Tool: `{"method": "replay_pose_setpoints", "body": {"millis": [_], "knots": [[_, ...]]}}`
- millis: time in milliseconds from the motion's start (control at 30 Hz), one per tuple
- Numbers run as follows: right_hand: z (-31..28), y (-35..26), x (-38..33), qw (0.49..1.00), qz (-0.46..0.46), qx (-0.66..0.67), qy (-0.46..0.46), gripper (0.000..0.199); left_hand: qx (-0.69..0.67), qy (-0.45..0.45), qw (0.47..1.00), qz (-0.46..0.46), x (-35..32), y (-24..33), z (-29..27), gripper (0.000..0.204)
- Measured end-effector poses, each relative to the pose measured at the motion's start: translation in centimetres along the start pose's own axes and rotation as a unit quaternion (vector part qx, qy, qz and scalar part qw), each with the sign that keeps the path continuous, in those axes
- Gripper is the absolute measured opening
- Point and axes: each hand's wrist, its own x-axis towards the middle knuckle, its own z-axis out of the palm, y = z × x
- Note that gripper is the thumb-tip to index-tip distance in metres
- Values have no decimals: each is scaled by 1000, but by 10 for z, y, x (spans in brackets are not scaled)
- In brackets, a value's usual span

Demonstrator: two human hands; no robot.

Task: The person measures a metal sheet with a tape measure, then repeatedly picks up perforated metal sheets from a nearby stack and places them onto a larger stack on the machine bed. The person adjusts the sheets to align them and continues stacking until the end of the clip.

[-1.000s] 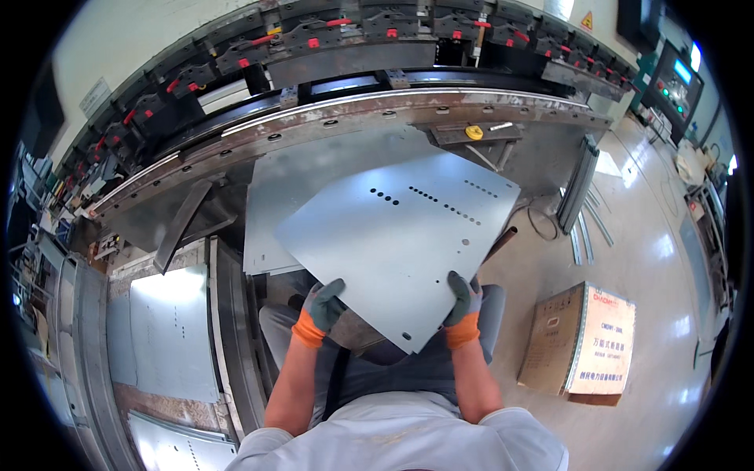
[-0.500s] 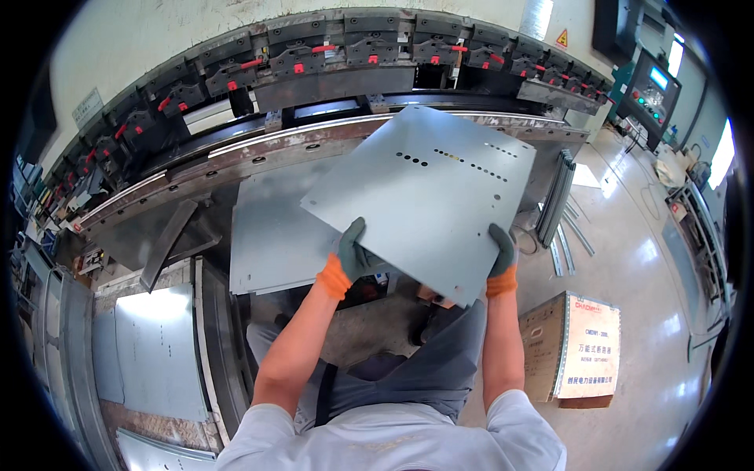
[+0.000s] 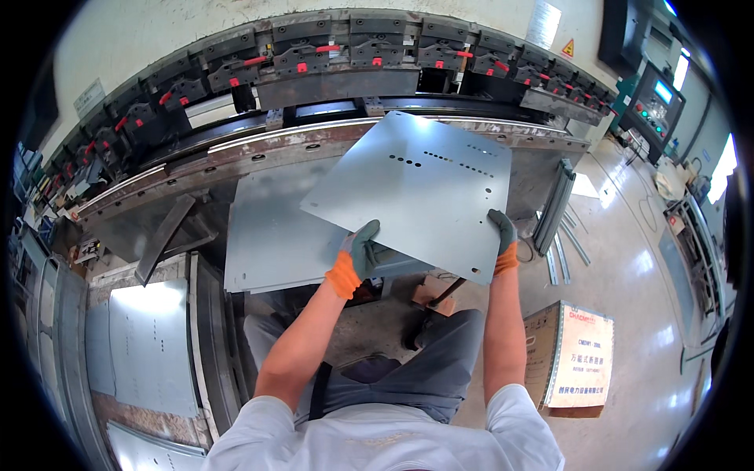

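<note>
Both my hands, in green gloves with orange cuffs, hold a flat grey sheet metal panel [image 3: 408, 200] with rows of punched holes. My left hand [image 3: 364, 248] grips its near left edge, thumb on top and fingers underneath. My right hand [image 3: 503, 231] is closed on the right edge near the near right corner. The panel is turned at an angle, its far corner close to the press brake's bed [image 3: 314, 145]. Partly beneath it, to the left, lies a stack of plain metal sheets [image 3: 275, 228].
Clamps with red levers [image 3: 298, 63] line the press brake above the bed. More punched sheets [image 3: 153, 345] lie on a pallet at left. A bracket arm [image 3: 165, 239] juts out beside it. At right are a carton [image 3: 581, 361], long metal strips [image 3: 556, 206] and a control panel [image 3: 658, 102].
The panel has turned slightly, and its near right corner has moved away from me. My left hand has shifted a little right; my right hand has moved slightly farther away.
</note>
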Motion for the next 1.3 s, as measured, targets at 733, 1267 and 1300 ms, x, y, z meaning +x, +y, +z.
{"method": "replay_pose_setpoints", "body": {"millis": [733, 1267, 1300], "knots": [[98, 70, -21, 988, 89, 1, -127, 30, -13, 68, 988, 140, -179, 54, -27, 45], [83, 124, -61, 926, 87, 285, -231, 59, -63, 138, 980, 128, -85, 43, -52, 31], [69, 128, -67, 932, 79, 251, -252, 60, -59, 130, 983, 119, -86, 46, -43, 31]]}}
